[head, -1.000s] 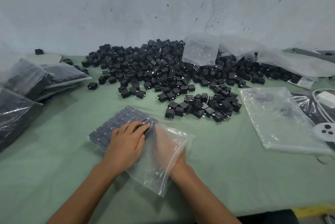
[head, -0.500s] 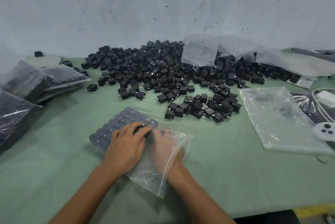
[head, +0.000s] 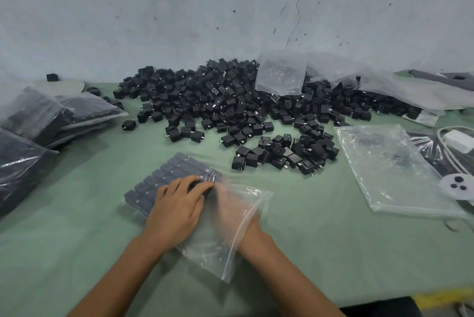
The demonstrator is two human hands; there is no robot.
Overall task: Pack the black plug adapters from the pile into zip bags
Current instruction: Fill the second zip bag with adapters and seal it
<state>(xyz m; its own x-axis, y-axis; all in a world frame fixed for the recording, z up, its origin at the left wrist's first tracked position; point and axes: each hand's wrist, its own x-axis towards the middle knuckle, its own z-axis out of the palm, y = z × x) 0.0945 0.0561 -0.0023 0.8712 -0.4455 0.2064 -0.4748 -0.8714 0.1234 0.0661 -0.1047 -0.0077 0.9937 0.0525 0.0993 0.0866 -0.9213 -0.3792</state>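
**Left on bag, right inside it**

My left hand point(head: 177, 210) lies on the zip bag point(head: 225, 252), fingers loosely bent, pressing the packed rows of black plug adapters point(head: 169, 175). My right hand point(head: 232, 206) is inside the bag, blurred by plastic, so I can't tell its grip. The loose pile point(head: 230, 106) sits just beyond, on the green table point(head: 77, 226).

Soft, even, rather dim light fell from above on the green cloth-covered table point(head: 320, 226). Shadows were faint, deepest well left of the fingers point(head: 191, 182) of the left hand point(head: 177, 211), beside the stacked clear bags of black adapters point(head: 38, 121). White glare streaked those bags and the flat clear zip bag point(head: 389, 170) right of the fingers. Just right of them the right hand point(head: 228, 203), inside a clear plastic bag point(head: 218, 252), was blurred. Wide-angle distortion bowed the edges.
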